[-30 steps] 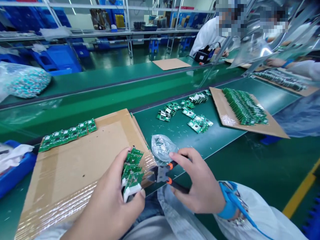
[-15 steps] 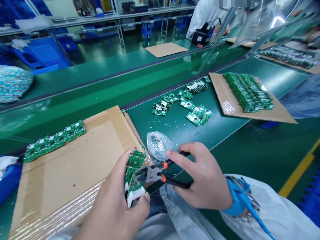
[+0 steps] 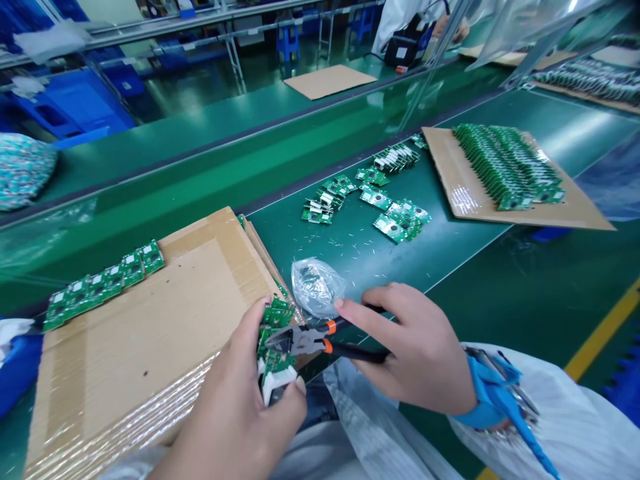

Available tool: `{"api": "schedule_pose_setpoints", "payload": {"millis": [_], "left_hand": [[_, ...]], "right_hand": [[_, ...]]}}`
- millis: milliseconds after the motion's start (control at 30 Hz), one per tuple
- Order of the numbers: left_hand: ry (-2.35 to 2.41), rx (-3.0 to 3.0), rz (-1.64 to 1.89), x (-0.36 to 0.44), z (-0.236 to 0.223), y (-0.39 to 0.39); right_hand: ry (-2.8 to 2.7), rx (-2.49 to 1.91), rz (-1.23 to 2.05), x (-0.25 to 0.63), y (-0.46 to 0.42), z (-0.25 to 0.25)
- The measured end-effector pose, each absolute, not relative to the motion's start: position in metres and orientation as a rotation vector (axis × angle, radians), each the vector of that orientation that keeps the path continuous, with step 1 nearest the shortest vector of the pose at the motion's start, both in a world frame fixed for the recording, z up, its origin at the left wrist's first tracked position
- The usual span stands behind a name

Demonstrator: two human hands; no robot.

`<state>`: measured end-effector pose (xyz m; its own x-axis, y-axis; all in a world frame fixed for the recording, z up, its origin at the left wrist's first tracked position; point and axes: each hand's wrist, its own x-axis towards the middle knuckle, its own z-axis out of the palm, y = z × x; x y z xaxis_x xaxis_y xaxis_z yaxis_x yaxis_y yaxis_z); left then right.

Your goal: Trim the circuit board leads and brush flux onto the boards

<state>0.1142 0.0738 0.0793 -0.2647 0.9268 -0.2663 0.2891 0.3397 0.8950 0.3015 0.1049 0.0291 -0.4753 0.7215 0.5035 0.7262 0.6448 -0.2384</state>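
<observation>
My left hand [image 3: 235, 407] grips a small bunch of green circuit boards [image 3: 274, 343] with a white plastic part at the lower end. My right hand [image 3: 413, 353] holds black-handled side cutters [image 3: 300, 339] with orange collars, and their steel jaws lie against the boards. Just above the cutters sits a clear plastic bag [image 3: 317, 287] with something dark inside. My left hand rests over a cardboard sheet [image 3: 150, 333] carrying a row of joined green boards [image 3: 103, 285].
Loose boards [image 3: 370, 200] and small clippings lie on the green bench mat [image 3: 350, 257]. A cardboard sheet [image 3: 450, 173] holds rows of boards at right. A blue wrist strap [image 3: 487, 400] circles my right wrist. Beyond a clear screen [image 3: 520, 33], a co-worker's sleeve [image 3: 400, 17] shows.
The cutter jaws have moved left, from beside the boards to against them. The whole scene has shifted up and left in the view as my head turned.
</observation>
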Motion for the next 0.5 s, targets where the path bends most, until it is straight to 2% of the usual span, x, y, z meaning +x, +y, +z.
{"api": "schedule_pose_setpoints", "payload": {"millis": [233, 500], "left_hand": [[1.518, 1.276, 0.538, 0.101, 0.075, 0.094], [1.12, 0.905, 0.369, 0.111, 0.065, 0.125]], "right_hand": [[-2.274, -1.278, 0.2, 0.304, 0.097, 0.026], [-2.205, -1.478, 0.859, 0.321, 0.097, 0.03]]}}
